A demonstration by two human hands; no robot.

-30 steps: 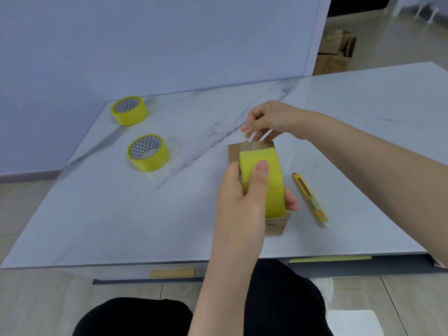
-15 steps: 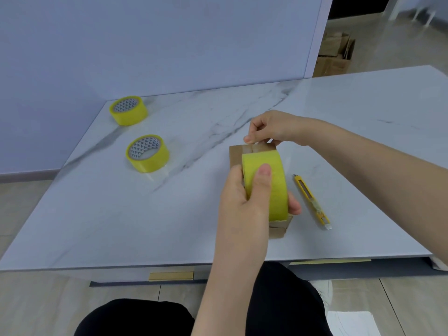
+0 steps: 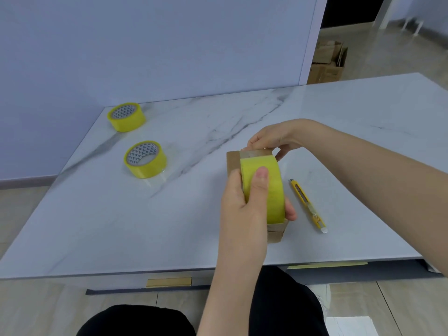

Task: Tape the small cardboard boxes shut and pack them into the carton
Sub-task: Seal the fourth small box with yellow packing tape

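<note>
A small brown cardboard box [image 3: 232, 161] lies on the white marble table [image 3: 145, 226], mostly hidden under a yellow tape roll [image 3: 263, 187]. My left hand [image 3: 244, 204] grips that roll on edge above the box, thumb on its outer face. My right hand [image 3: 274, 139] is at the box's far end, fingers curled down over the end of the tape strip and pressing it onto the box's far edge. A strip of clear tape runs from the roll to that edge. No carton on the table is in view.
Two more yellow tape rolls lie flat at the left, one [image 3: 145, 159] nearer and one [image 3: 126, 116] at the far corner. A yellow utility knife [image 3: 308, 206] lies right of the box. Open cardboard cartons [image 3: 327, 61] stand on the floor beyond the table.
My right hand has come down from just above the box onto its far edge with the tape end. The left hand and roll stayed nearly still.
</note>
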